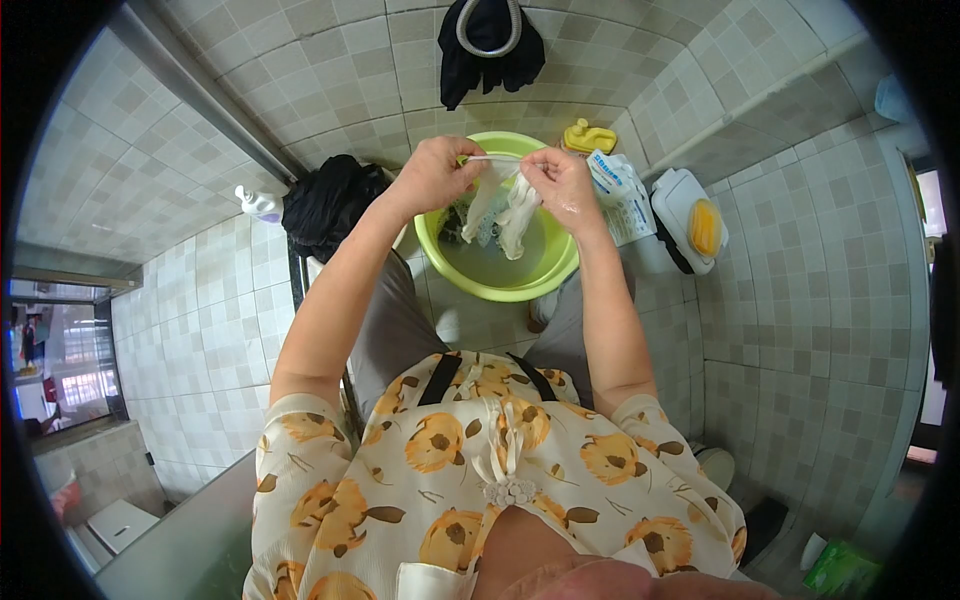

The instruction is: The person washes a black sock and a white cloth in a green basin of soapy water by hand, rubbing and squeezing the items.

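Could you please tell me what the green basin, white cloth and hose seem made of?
Green basin: probably smooth plastic, given its uniform colour and moulded rim. White cloth: soft, matte-looking fabric, hanging in limp folds; fibre unclear. Hose: likely metal, given its silvery, ribbed sheen.

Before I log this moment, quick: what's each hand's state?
Left hand: closed, holding the white cloth.
Right hand: closed, holding the same cloth.

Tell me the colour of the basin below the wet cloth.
Bright yellow-green: the basin shows in the head view, the only one, clearest along its near rim.
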Demonstrator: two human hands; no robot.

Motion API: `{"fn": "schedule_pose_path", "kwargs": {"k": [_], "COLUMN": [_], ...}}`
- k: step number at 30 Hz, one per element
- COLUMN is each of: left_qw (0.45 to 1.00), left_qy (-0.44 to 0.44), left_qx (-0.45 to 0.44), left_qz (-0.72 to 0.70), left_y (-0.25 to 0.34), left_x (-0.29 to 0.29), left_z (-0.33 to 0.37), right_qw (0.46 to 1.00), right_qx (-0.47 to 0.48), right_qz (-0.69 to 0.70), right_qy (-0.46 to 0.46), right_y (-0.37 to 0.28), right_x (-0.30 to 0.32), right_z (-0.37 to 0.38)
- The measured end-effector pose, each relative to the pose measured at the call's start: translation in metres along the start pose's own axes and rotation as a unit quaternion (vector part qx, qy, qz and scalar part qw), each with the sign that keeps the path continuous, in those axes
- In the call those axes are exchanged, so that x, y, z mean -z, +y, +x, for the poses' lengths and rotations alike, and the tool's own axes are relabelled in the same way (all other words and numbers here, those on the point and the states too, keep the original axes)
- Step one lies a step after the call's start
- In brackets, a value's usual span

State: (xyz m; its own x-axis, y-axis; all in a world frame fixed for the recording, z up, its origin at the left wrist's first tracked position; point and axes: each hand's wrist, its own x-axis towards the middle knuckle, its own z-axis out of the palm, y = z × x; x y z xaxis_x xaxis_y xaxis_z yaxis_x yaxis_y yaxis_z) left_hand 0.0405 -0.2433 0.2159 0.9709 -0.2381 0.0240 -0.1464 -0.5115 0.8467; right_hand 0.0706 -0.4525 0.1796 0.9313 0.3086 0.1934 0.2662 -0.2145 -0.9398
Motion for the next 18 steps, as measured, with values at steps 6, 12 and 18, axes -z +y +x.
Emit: {"fn": "schedule_pose_path", "kwargs": {"k": [6, 12, 18], "left_qw": [0.879, 0.940, 0.941], "left_qy": [0.039, 0.058, 0.096], "left_qx": [0.136, 0.099, 0.079], "left_qz": [-0.455, -0.321, -0.314], "left_y": [-0.012, -0.021, -0.022], "left_x": [-0.018, -0.059, -0.062], "left_z": [0.000, -0.010, -0.012], "right_qw": [0.979, 0.968, 0.952], "right_qx": [-0.097, -0.105, -0.111], "right_qz": [0.182, 0.222, 0.282], "right_qy": [0.002, 0.045, 0.050], "right_y": [-0.015, -0.003, -0.019], "right_x": [0.007, -0.005, -0.020], "right_z": [-0.002, -0.012, -0.023]}}
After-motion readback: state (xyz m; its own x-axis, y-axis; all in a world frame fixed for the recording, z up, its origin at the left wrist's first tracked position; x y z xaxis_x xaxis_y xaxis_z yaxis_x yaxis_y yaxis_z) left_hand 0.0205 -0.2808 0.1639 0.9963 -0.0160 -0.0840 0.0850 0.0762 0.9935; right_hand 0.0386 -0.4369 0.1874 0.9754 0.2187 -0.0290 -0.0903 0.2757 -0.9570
